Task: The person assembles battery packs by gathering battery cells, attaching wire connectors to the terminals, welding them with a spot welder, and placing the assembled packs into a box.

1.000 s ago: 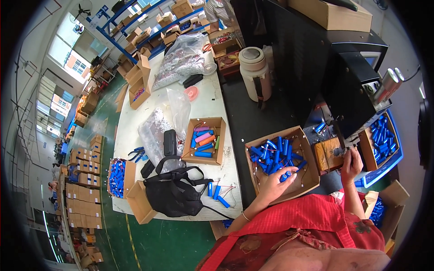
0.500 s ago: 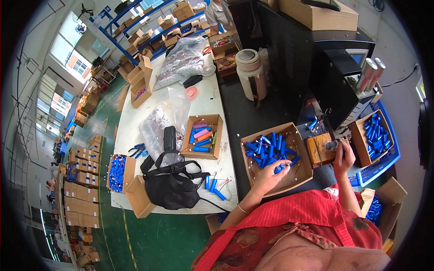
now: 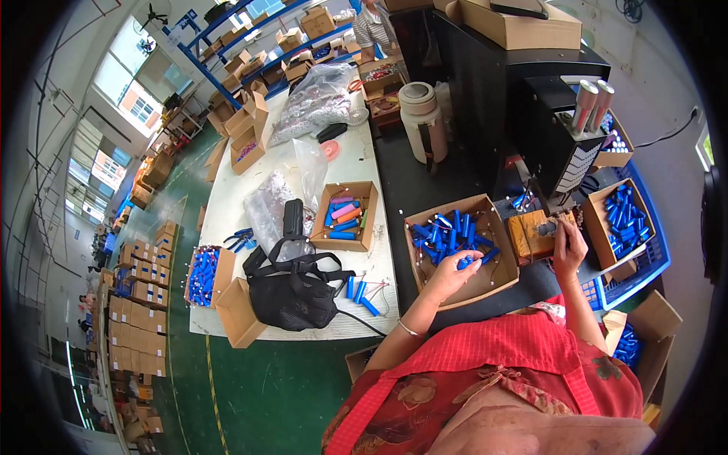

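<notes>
Over the near edge of an open cardboard box (image 3: 485,292), my left hand (image 3: 449,277) is closed around blue battery cells (image 3: 465,262). More blue cells with thin wires (image 3: 444,239) fill the far part of that box. To its right stands a wooden block (image 3: 528,236) under a black machine (image 3: 550,136). My right hand (image 3: 569,249) has its fingers pinched at a small grey part (image 3: 547,228) by the block's right side. Whatever lies between those fingertips is too small and covered to make out.
At right, a box of blue cells (image 3: 623,224) rests in a blue plastic crate (image 3: 658,254). A large flask (image 3: 425,125) stands behind the work box. The white table (image 3: 356,318) at left carries a black mesh bag (image 3: 292,299) and a box of coloured cells (image 3: 349,216).
The whole view has shifted slightly, with the table sitting a little higher and further right. Both hands keep nearly the same places, left over the box, right at the block.
</notes>
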{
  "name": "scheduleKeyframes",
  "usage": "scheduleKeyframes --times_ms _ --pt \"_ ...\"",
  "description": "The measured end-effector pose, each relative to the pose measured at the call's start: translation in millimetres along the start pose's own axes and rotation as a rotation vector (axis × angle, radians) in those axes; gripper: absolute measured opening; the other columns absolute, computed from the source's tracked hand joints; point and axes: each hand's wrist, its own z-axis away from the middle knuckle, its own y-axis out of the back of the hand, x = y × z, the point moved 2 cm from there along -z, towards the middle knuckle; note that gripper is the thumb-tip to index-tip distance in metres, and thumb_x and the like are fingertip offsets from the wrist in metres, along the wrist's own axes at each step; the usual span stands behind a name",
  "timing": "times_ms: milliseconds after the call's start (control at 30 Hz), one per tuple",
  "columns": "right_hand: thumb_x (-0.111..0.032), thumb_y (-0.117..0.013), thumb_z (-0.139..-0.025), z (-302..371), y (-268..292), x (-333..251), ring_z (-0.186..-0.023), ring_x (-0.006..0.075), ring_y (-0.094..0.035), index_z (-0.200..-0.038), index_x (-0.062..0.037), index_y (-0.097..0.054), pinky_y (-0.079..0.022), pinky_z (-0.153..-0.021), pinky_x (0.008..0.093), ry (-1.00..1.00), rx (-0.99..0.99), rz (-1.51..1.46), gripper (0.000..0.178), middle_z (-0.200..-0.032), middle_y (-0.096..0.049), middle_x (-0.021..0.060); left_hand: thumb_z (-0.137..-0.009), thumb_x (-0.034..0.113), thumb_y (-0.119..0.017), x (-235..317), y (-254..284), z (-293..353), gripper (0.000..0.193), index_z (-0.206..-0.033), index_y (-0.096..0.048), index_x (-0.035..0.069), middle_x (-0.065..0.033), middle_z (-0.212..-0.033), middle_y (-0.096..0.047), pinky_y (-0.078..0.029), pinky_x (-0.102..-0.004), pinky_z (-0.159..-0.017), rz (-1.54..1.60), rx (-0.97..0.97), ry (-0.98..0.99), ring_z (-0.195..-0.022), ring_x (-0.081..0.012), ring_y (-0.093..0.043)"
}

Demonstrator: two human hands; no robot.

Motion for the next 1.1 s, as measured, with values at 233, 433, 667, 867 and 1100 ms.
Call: scheduleKeyframes --times_ms 233,433,667,867,1100 --pt "0.006 -0.057 -0.077 2 -2 6 -0.061 0.0218 -0.058 -0.088 0.001 -0.059 -0.044 -0.057 0.027 0.009 0.0 -0.003 0.012 -0.072 -0.058 0.0121 -0.086 0.021 -0.06 -2 -1 -7 0.021 -0.105 -0.061 0.01 0.0037 -0.072 -0.054 -0.038 -0.0164 -0.053 0.008 0.04 -0.013 -0.061 -0.0029 -0.047" --pt "0.006 -0.057 -0.078 0 -7 5 -0.06 0.0204 -0.056 -0.089 0.0001 -0.059 -0.044 -0.057 0.0265 -0.013 -0.009 0.003 0.012 -0.072 -0.059 0.0115 -0.086 0.021 -0.059 3 5 -6 0.024 -0.107 -0.059 0.009 0.004 -0.074 -0.053 -0.037 -0.0169 -0.053 -0.033 0.049 -0.115 -0.061 -0.0032 -0.045" --pt "0.006 -0.057 -0.078 4 -4 6 -0.059 0.0206 -0.057 -0.09 -0.0008 -0.06 -0.043 -0.055 0.027 0.011 -0.001 0.016 0.014 -0.072 -0.059 0.0114 -0.086 0.022 -0.059 0 3 -5 0.024 -0.107 -0.06 0.011 0.0032 -0.073 -0.053 -0.036 -0.0162 -0.053 0.009 0.019 -0.08 -0.061 -0.003 -0.046" --pt "0.003 -0.056 -0.081 6 -2 7 -0.063 0.0166 -0.056 -0.091 0.0008 -0.06 -0.045 -0.06 0.025 -0.008 -0.022 -0.002 0.011 -0.074 -0.059 0.0098 -0.086 0.024 -0.059 -3 3 -4 0.024 -0.107 -0.06 0.012 0.0028 -0.072 -0.054 -0.035 -0.016 -0.05 0.014 0.026 -0.069 -0.058 -0.0031 -0.045" --pt "0.005 -0.057 -0.078 -1 -5 -1 -0.058 0.0213 -0.055 -0.089 0.0004 -0.058 -0.042 -0.054 0.027 0.025 -0.006 -0.019 0.012 -0.068 -0.056 0.0115 -0.085 0.025 -0.06 0 6 -5 0.026 -0.108 -0.059 0.013 0.0035 -0.071 -0.053 -0.029 -0.0148 -0.039 0.017 0.028 -0.052 -0.054 -0.0013 -0.043"
